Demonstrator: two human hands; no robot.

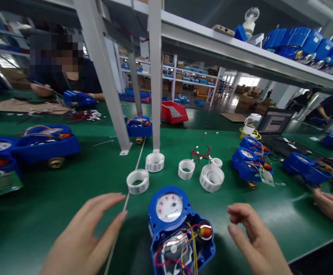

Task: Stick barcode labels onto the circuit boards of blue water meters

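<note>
A blue water meter (151,225) lies on the green table between my hands, its round white dial facing up. Its lower housing is uncovered, showing red and yellow wires and an orange-wrapped cylindrical part (205,230). To the left of the meter, my left hand (88,233) is held with thumb and fingers apart, touching nothing. On the other side, my right hand (255,240) hovers with bent fingers and a gap to the thumb, also holding nothing. Beyond the meter stand rolls of white labels, among them one roll (137,181) nearest my left hand and a nested pair (211,178).
Blue meters (48,147) sit at left and more (248,164) at right. Metal posts (155,76) rise from the table to a shelf (212,36). A red bin (174,112) and a laptop (275,122) stand farther back. A co-worker's hands (331,206) hold a meter at right.
</note>
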